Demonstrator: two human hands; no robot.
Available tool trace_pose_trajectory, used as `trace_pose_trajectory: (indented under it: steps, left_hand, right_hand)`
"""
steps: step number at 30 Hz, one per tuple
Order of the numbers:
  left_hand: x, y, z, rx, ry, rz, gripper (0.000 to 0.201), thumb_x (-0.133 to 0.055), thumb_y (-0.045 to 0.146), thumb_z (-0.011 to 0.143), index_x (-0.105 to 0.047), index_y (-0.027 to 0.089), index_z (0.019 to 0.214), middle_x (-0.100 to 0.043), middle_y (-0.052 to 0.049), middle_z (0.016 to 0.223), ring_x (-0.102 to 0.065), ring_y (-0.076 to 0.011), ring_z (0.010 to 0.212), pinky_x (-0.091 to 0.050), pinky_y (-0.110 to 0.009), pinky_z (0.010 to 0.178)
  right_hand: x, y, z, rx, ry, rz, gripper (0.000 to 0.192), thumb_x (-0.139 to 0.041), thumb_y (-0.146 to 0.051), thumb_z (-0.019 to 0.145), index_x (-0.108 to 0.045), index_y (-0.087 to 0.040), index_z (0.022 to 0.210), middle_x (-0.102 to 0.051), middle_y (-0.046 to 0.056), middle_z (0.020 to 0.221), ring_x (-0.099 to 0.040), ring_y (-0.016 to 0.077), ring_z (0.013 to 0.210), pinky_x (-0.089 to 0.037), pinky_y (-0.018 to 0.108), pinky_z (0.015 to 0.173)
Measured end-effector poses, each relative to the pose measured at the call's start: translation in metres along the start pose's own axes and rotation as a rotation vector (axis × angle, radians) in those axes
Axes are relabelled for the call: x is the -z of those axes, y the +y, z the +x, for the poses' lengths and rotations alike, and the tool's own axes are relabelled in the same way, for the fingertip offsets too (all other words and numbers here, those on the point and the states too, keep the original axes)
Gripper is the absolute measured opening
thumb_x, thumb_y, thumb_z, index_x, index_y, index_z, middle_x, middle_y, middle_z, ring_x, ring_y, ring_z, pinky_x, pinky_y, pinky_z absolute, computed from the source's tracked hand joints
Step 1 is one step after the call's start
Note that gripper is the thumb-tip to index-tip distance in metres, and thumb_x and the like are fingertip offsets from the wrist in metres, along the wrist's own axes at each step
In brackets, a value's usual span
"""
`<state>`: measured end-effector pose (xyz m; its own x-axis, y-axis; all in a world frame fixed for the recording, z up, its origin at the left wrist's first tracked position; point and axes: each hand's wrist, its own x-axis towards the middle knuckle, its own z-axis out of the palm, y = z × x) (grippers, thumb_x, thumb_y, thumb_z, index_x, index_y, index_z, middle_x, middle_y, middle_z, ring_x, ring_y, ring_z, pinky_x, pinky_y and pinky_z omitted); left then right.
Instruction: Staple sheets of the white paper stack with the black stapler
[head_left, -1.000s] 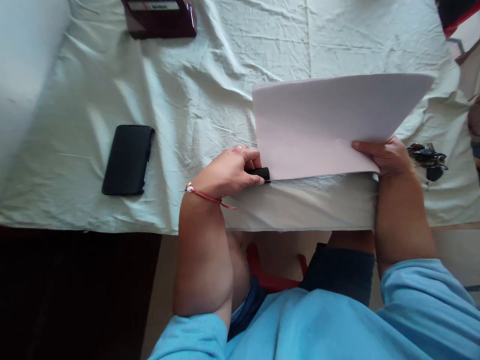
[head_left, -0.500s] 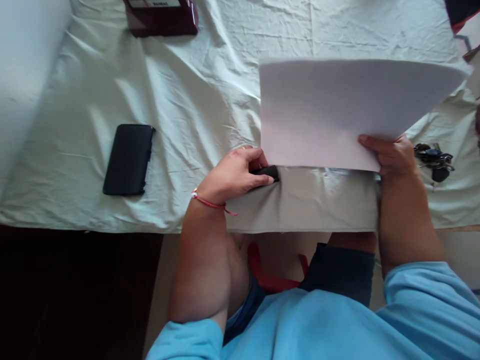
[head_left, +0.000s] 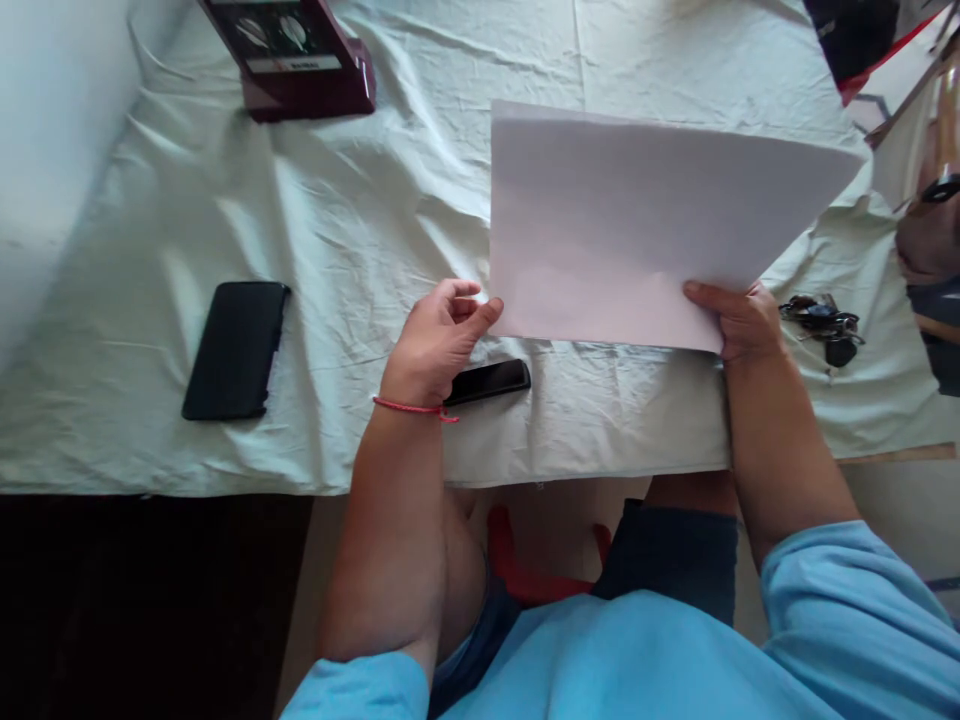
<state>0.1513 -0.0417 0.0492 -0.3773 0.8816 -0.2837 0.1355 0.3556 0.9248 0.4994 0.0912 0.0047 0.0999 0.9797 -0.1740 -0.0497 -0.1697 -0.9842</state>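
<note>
The right hand pinches the paper aloft by its near edge, while the left hand, seemingly empty with loose grip, steadies its corner above the black stapler.

A blank white paper sheet is raised at a tilt above the table; a small black device lies flat beneath.

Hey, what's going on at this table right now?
A person in a blue top sits at a cloth-covered table. The right hand holds up white paper sheets by the near edge; the left hand touches their left corner, open. A small black object lies below it. A black case and keys lie at the sides.
</note>
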Motion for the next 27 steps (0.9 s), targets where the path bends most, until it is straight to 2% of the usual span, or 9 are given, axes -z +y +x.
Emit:
trace_pose_trajectory:
  steps: [3,6,10,12,16,18,23,27]
  left_hand:
    - [-0.0042,0.0052,-0.0026,-0.005,-0.072,0.027,0.013,-0.079,0.026,0.09,-0.067,0.022,0.086,-0.068,0.0,0.082,-0.06,-0.0157,0.076,-0.048,-0.028,0.071]
    - [-0.0047,0.0059,-0.0041,-0.025,-0.078,0.16,0.024,-0.075,0.026,0.091,-0.064,0.023,0.07,-0.055,0.003,0.064,-0.047,-0.0147,0.062,-0.037,-0.03,0.06]
    - [-0.0036,0.0038,-0.0037,-0.018,-0.043,0.204,0.041,-0.072,0.042,0.098,-0.063,0.024,0.063,-0.044,0.004,0.055,-0.035,-0.0144,0.055,-0.025,-0.032,0.054]
    - [-0.0035,0.0044,-0.0026,-0.028,0.002,0.154,0.039,-0.072,0.041,0.097,-0.062,0.024,0.064,-0.047,0.003,0.056,-0.038,-0.0146,0.057,-0.028,-0.032,0.056]
    - [-0.0033,0.0065,-0.0006,-0.018,0.018,0.008,0.013,-0.08,0.026,0.083,-0.069,0.024,0.077,-0.063,0.001,0.071,-0.049,-0.0149,0.064,-0.04,-0.031,0.063]
    - [-0.003,0.0061,-0.0004,-0.024,0.008,-0.002,0.016,-0.083,0.028,0.081,-0.067,0.024,0.077,-0.062,0.001,0.072,-0.048,-0.015,0.065,-0.041,-0.031,0.063]
    - [-0.001,0.0045,-0.0017,-0.047,0.011,-0.007,0.038,-0.084,0.046,0.088,-0.058,0.025,0.07,-0.056,0.001,0.067,-0.053,-0.0168,0.067,-0.044,-0.032,0.064]
    - [0.0028,0.0048,-0.0033,-0.05,-0.108,-0.059,0.026,-0.091,0.032,0.075,-0.067,0.023,0.078,-0.069,0.0,0.079,-0.061,-0.0163,0.076,-0.053,-0.032,0.076]
  right_hand:
    - [0.0015,0.0028,0.0012,-0.008,-0.033,-0.007,0.063,-0.109,-0.031,0.044,-0.072,-0.025,0.095,-0.087,0.006,0.114,-0.081,0.0306,0.118,-0.072,0.045,0.105]
    - [0.001,0.0054,0.0022,0.008,-0.052,-0.017,0.061,-0.111,-0.042,0.048,-0.076,-0.028,0.097,-0.087,0.004,0.115,-0.082,0.0304,0.12,-0.074,0.045,0.103]
    - [-0.0011,0.0071,0.0026,0.031,-0.024,-0.028,0.062,-0.112,-0.054,0.051,-0.08,-0.03,0.099,-0.087,0.002,0.117,-0.083,0.0297,0.117,-0.075,0.047,0.104]
    - [-0.0016,0.0071,0.0027,0.029,-0.015,-0.033,0.065,-0.114,-0.056,0.048,-0.081,-0.031,0.098,-0.087,0.002,0.116,-0.083,0.0306,0.117,-0.075,0.049,0.106]
    - [-0.0018,0.0061,0.0025,0.03,-0.011,-0.044,0.065,-0.114,-0.056,0.047,-0.08,-0.031,0.097,-0.087,0.004,0.115,-0.083,0.0335,0.12,-0.075,0.052,0.108]
    - [-0.0022,0.0057,0.002,0.034,-0.002,-0.031,0.064,-0.114,-0.053,0.048,-0.081,-0.03,0.098,-0.087,0.005,0.115,-0.083,0.0335,0.122,-0.075,0.05,0.11]
    - [-0.0038,0.0058,0.0024,0.064,0.031,0.032,0.068,-0.115,-0.048,0.047,-0.08,-0.025,0.101,-0.088,0.006,0.115,-0.082,0.0326,0.125,-0.073,0.045,0.112]
    - [-0.0033,0.0059,0.0054,0.08,0.054,0.061,0.07,-0.114,-0.046,0.047,-0.079,-0.024,0.103,-0.088,0.005,0.116,-0.081,0.0319,0.128,-0.072,0.043,0.112]
